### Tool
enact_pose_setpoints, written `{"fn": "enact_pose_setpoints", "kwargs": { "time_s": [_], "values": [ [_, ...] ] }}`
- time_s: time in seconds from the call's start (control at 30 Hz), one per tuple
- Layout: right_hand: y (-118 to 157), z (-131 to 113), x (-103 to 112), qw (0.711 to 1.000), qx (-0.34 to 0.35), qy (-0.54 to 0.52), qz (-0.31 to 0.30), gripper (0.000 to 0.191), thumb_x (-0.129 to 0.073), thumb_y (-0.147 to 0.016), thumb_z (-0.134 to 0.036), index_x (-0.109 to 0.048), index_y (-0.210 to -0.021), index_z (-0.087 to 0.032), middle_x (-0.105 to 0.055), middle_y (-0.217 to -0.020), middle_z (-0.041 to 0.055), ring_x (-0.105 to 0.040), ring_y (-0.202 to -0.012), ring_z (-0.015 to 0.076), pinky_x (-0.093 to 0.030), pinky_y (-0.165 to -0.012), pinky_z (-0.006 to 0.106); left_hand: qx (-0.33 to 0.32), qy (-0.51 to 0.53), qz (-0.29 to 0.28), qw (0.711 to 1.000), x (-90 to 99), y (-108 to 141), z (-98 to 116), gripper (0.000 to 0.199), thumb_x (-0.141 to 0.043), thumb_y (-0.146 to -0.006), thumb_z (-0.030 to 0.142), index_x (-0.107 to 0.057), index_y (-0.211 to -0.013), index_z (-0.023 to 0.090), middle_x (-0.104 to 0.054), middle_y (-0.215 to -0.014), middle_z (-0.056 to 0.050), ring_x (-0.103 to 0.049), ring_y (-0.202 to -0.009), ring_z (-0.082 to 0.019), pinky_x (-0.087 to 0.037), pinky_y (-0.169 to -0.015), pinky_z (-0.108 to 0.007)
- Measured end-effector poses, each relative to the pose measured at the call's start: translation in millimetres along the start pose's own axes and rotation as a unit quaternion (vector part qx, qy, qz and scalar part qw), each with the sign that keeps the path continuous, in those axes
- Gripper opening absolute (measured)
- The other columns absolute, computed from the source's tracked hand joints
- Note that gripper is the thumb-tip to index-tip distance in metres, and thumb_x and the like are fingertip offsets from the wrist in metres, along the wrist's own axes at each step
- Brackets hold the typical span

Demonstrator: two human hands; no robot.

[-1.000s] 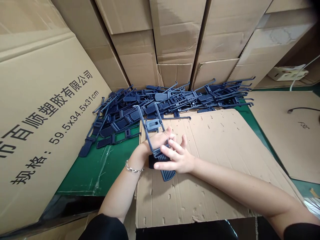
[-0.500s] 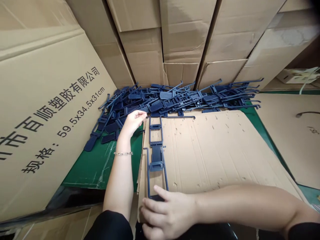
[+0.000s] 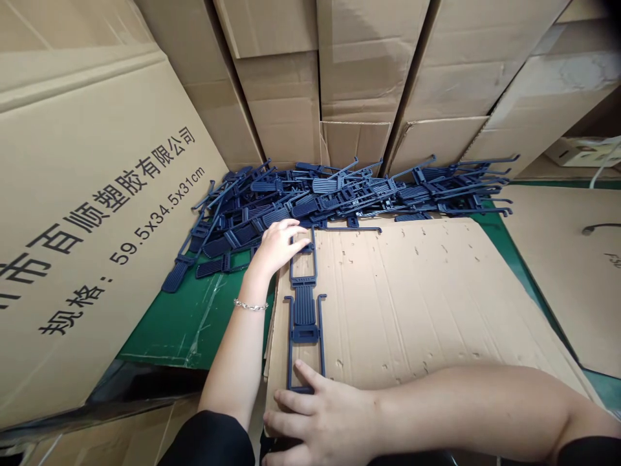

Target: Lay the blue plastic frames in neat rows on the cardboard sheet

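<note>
Two dark blue plastic brackets lie end to end near the cardboard sheet's left edge. The far bracket (image 3: 304, 303) has a rectangular frame and a ribbed tongue that reaches toward the near one. The near bracket (image 3: 305, 334) shows a slotted crossbar, two long side bars and small hooked ends. My left hand (image 3: 281, 246) rests over the far bracket's top end, thumb and fingers apart, partly hiding it. Spread fingers of my right hand (image 3: 325, 411) lie at the near bracket's bottom end, the thumb over its frame. The tongue's end meets the crossbar; whether they interlock I cannot tell.
A heap of similar blue brackets (image 3: 339, 191) lies along the back. The cardboard sheet (image 3: 412, 304) covers much of the green table (image 3: 169, 323). Tall cartons (image 3: 272, 97) stand behind, a large printed carton (image 3: 97, 213) at left, and another cardboard piece (image 3: 563, 272) at right.
My left hand has moved right, from beside the far bracket onto its top end. The near bracket has slid slightly toward me and straightened, and my right hand's fingers have spread.
</note>
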State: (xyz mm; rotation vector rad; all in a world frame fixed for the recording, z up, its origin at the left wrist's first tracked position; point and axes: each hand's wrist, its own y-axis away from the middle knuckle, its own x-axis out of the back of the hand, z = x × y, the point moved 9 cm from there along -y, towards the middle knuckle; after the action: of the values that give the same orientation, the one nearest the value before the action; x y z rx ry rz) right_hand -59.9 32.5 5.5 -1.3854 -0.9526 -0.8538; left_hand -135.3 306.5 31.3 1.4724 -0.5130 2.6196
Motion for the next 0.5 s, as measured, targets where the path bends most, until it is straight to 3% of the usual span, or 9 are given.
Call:
{"fn": "enact_pose_setpoints", "kwargs": {
  "time_s": [0.17, 0.27, 0.4, 0.5],
  "values": [
    [1, 5, 1, 1.000, -0.021, 0.018, 0.007, 0.044, -0.028, -0.093, -0.034, -0.035, -0.137, -0.038, -0.037, -0.135, 0.0067, -0.038, -0.120, 0.0240, -0.040, -0.090, 0.052, 0.023, -0.093, -0.086, 0.992, -21.2, 4, 5, 0.054, -0.063, -0.075, 0.050, -0.055, -0.124, 0.028, -0.032, -0.142, -0.005, -0.027, -0.128, -0.029, -0.020, -0.106, -0.048],
    [0, 5, 2, 0.999, -0.013, 0.013, 0.028, 0.044, -0.028, -0.093, -0.035, -0.038, -0.135, -0.040, -0.036, -0.136, 0.0070, -0.038, -0.121, 0.0229, -0.039, -0.091, 0.050, 0.031, -0.115, -0.125, 0.985, -32.9, 6, 5, 0.059, -0.062, -0.076, 0.052, -0.050, -0.129, 0.028, -0.027, -0.145, -0.006, -0.023, -0.130, -0.030, -0.017, -0.107, -0.049],
    [-1, 8, 4, 0.999, 0.003, 0.000, 0.035, 0.043, -0.027, -0.093, -0.040, -0.042, -0.133, -0.038, -0.036, -0.137, 0.0070, -0.037, -0.122, 0.0232, -0.034, -0.096, 0.050, 0.027, -0.106, -0.098, 0.989, -29.3, 5, 5, 0.062, -0.062, -0.076, 0.050, -0.047, -0.131, 0.025, -0.023, -0.146, -0.007, -0.024, -0.130, -0.029, -0.022, -0.107, -0.045],
    [-2, 13, 1, 1.000, 0.018, -0.025, -0.003, 0.048, -0.028, -0.091, -0.044, -0.042, -0.134, -0.032, -0.030, -0.140, 0.0085, -0.035, -0.125, 0.0238, -0.030, -0.100, 0.050, 0.031, -0.092, -0.061, 0.993, -20.4, 5, 2, 0.059, -0.057, -0.080, 0.049, -0.047, -0.131, 0.022, -0.029, -0.143, -0.008, -0.027, -0.129, -0.027, -0.025, -0.107, -0.043]
  ]
}}
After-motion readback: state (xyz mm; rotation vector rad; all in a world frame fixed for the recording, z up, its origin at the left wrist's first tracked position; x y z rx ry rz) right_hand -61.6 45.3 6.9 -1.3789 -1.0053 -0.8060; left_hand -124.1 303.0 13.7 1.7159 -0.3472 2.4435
